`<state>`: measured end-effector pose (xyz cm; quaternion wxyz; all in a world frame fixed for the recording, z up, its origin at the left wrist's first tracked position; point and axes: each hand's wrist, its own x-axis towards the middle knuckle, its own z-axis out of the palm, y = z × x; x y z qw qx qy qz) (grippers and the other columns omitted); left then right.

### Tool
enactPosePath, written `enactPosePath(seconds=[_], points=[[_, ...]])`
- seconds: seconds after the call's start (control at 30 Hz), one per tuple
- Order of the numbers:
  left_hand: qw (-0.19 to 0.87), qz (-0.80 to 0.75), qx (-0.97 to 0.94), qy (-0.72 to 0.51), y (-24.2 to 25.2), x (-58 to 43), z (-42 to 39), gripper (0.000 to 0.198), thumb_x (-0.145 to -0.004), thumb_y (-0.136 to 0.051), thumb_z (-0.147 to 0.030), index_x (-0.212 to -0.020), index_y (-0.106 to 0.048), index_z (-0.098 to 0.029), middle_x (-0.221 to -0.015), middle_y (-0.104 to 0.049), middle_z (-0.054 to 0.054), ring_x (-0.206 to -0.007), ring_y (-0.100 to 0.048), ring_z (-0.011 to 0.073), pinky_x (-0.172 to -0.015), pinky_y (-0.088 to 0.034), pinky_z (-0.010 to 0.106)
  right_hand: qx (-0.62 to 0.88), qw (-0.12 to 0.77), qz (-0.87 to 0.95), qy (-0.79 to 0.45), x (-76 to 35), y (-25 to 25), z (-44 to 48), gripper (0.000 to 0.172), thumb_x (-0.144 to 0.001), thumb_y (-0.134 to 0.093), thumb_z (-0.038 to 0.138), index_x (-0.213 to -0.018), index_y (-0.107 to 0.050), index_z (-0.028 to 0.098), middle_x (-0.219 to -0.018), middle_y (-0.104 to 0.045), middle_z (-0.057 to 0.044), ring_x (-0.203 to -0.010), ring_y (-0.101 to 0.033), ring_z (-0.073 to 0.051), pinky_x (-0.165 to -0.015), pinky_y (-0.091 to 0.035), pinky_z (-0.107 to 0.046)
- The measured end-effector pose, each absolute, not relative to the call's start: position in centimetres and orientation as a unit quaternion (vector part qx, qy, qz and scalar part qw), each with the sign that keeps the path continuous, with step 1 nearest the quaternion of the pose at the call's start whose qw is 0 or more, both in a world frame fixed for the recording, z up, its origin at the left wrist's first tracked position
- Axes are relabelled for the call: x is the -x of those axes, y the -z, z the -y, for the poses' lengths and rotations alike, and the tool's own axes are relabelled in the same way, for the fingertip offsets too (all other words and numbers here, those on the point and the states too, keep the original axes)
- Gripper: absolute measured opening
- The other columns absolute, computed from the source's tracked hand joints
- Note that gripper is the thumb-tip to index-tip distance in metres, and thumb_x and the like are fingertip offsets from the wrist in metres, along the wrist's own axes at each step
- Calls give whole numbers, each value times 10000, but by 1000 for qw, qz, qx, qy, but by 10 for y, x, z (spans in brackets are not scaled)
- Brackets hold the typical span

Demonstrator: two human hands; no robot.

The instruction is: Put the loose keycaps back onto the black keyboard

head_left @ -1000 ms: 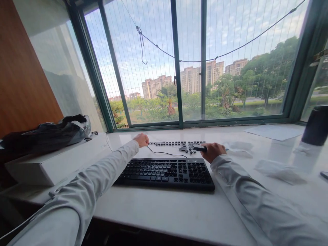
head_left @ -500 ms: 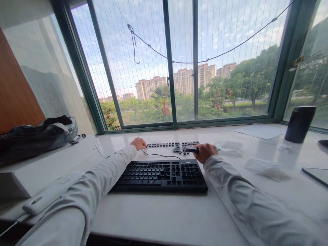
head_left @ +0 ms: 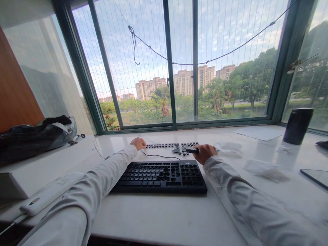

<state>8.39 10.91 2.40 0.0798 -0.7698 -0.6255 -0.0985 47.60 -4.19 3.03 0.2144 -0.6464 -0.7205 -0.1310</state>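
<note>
A black keyboard (head_left: 166,177) lies across the middle of the ledge, many of its key positions bare of caps. Behind it, loose black keycaps (head_left: 164,146) are set out in rows, with longer ones grouped at the right. At the left end of the rows, my left hand (head_left: 138,143) rests low with its fingers pressed together on or beside a keycap; what they pinch is too small to make out. My right hand (head_left: 205,152) is wrapped round a dark, slim tool (head_left: 191,150), whose tip points left over the right-hand keycaps. Its exact kind is unclear.
A thin cable (head_left: 160,155) runs behind the keyboard. Crumpled white tissues (head_left: 268,169) and paper (head_left: 260,132) lie to the right, near a black cylinder (head_left: 298,126). At left are a white box (head_left: 33,174), a white power strip (head_left: 51,194) and a dark bag (head_left: 38,135).
The view has shifted very slightly. Both hands, the dark tool and the keycaps stay in nearly the same places.
</note>
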Motion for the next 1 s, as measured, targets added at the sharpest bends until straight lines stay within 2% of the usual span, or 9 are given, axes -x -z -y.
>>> enactPosePath(seconds=[0.3,0.5,0.67,0.8,1.0], points=[[94,667,733,91,-35,-26,-90,305,-624,-707,-445,-841,-732,-233,-891,-716,36,-887,-627,207,-777,-446,251,646,222,718,133,-478,-30,40,326,-749,-523,355,-1035,-679,335,-904,-705,-48,-843,-629,-230,-730,-414,-322],[69,704,705,41,-31,19,-51,184,-608,-701,-273,-782,-736,-227,-808,-716,22,-805,-643,172,-703,-454,213,654,216,714,127,-475,-36,45,317,-749,-522,341,-1021,-683,345,-894,-705,-46,-834,-633,-231,-720,-412,-318],[68,723,687,32,-34,44,-20,199,-625,-667,-268,-806,-737,-226,-831,-715,26,-819,-639,171,-726,-456,216,656,209,713,132,-475,-37,47,282,-772,-493,354,-954,-706,326,-864,-704,-61,-821,-633,-243,-706,-411,-333],[50,741,670,11,-43,55,7,173,-581,-691,-258,-744,-739,-227,-777,-712,27,-771,-640,173,-699,-462,219,664,224,700,139,-476,-37,47,285,-780,-489,365,-968,-701,334,-876,-705,-56,-813,-635,-240,-708,-414,-338],[14,770,637,-23,-60,46,57,78,-517,-748,-273,-549,-704,-217,-636,-683,42,-693,-636,200,-663,-475,264,675,225,688,147,-473,-38,47,282,-792,-478,392,-926,-714,317,-866,-702,-69,-794,-637,-236,-701,-423,-337]])
